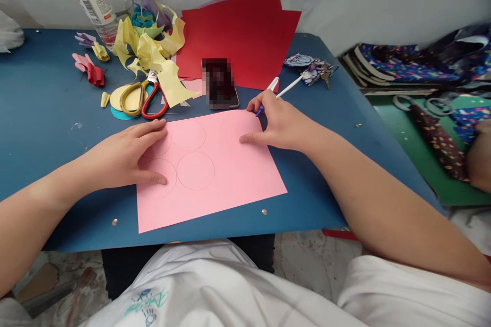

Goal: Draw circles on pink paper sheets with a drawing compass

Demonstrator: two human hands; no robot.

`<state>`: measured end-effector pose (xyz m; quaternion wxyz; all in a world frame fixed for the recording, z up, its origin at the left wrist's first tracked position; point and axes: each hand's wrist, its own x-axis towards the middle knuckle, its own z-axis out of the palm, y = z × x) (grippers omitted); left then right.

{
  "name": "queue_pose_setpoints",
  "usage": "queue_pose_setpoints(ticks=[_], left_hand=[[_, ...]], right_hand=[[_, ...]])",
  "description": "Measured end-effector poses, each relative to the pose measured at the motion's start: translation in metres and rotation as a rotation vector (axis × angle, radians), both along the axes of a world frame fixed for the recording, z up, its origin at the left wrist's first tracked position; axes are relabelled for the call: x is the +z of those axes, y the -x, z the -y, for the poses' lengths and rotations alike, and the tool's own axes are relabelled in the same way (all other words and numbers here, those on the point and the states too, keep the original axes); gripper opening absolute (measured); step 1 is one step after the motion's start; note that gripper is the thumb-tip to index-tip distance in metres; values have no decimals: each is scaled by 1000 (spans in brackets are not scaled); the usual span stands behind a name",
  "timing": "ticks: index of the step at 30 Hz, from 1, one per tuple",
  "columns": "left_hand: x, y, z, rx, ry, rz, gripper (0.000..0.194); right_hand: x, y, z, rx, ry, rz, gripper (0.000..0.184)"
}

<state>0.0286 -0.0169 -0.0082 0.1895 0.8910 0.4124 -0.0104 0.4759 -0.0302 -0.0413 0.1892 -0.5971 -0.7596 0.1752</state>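
Note:
A pink sheet of paper [238, 168] lies at the table's front edge, with several circles drawn in thin line on its left half. My left hand [136, 155] rests on its left side, fingers and thumb spread, partly covering two circles. At the upper right corner is my right hand [278, 120], its thumb on the sheet. A white pen [290, 86] with a blue end runs between the fingers of that hand, pointing down toward the paper's edge. Beyond those fingers shows a second white and blue pen-like thing [273, 83], partly hidden.
Scissors [151, 102] lie on cut yellow and blue paper circles behind my left hand. Further back are yellow paper scraps [143, 45], a plastic bottle [95, 9], red sheets [238, 35], a phone [220, 84] and keys [324, 73]. The blue table [307, 183] ends close to my body.

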Motion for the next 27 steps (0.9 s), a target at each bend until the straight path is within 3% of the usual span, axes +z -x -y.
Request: queue_pose_setpoints(ticks=[6, 11, 17, 20, 23, 27], left_hand=[[-2, 1, 0, 8, -2, 6, 146], [-3, 1, -1, 5, 3, 1, 146], [-6, 2, 0, 10, 4, 37, 148], [-8, -1, 0, 35, 13, 130, 135], [-6, -6, 0, 177, -46, 347, 117], [1, -15, 2, 514, -33, 719, 131]], right_hand=[[2, -3, -1, 0, 30, -15, 78], [6, 2, 2, 34, 106, -135, 73], [2, 10, 11, 5, -30, -212, 57], [0, 14, 18, -62, -80, -314, 55], [1, 14, 23, -147, -238, -375, 63], [2, 12, 28, -223, -578, -440, 72]])
